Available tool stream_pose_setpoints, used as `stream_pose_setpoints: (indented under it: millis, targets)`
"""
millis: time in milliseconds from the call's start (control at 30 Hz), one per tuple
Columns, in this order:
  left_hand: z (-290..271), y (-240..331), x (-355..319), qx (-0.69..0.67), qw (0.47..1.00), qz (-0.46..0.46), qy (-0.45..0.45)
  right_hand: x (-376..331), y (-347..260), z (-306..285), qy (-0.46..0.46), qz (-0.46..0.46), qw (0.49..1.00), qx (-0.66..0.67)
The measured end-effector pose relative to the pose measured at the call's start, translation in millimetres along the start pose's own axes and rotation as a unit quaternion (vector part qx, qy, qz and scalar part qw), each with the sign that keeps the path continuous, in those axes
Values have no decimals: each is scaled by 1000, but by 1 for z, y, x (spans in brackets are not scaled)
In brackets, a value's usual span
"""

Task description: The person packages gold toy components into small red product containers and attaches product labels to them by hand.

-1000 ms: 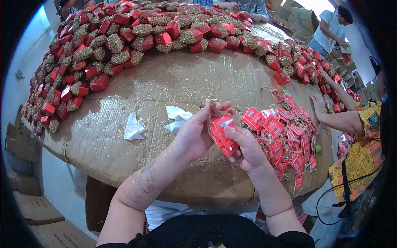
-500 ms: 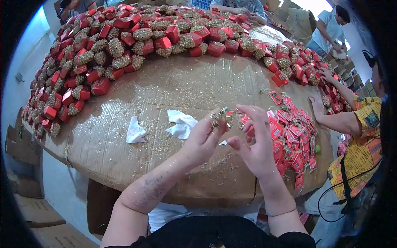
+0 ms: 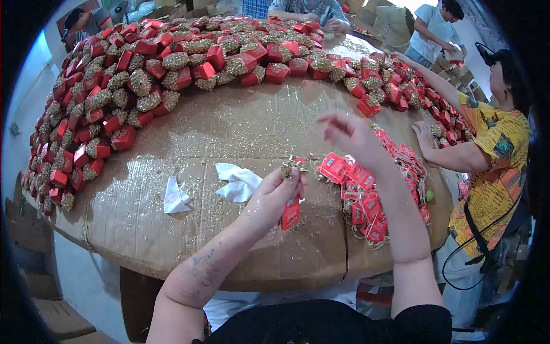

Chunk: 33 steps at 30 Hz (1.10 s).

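Observation:
My left hand (image 3: 274,195) pinches a small gold, glittery, spiky piece that looks like a pine cone (image 3: 293,167). Below those fingers hangs a red tag (image 3: 290,214). I hold my right hand (image 3: 350,135) raised over the cardboard, fingers apart and nothing visible in them. Its forearm passes above a heap of red tags with thin strings (image 3: 366,200), hiding part of it. Left of my left hand lie two white scraps, a larger one (image 3: 240,184) and a smaller one (image 3: 175,196).
Gold bumpy pieces with red block-shaped parts (image 3: 137,86) are piled along the far and left sides of the cardboard-covered table (image 3: 258,126). A person in a yellow patterned shirt (image 3: 492,149) reaches over the right end. Other people work farther back. Gold glitter is scattered about.
My right hand has moved up and away from the gold piece. The red tag now shows hanging under my left hand, which has lowered slightly. The person at right has raised an arm toward the pile.

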<state>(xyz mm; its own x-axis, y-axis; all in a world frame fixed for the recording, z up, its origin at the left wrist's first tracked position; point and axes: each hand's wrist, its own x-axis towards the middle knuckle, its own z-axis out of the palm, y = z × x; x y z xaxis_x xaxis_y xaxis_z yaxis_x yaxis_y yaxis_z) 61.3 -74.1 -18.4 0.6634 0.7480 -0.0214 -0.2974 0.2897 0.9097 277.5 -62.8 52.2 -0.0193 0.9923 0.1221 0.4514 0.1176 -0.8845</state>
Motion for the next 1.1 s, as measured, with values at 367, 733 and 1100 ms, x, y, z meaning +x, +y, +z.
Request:
stream_pose_setpoints:
  millis: [367, 733, 1100]
  targets:
    - [-2, 9, -1, -82, 995, -38, 39, 85, 188, -146, 186, 131, 851, -473]
    - [-2, 6, 6, -75, 994, -52, 64, 93, 138, -100, 87, 91, 941, -313]
    - [-2, 7, 3, -58, 994, -61, 72, 122, 147, -117, 46, -64, 663, -745]
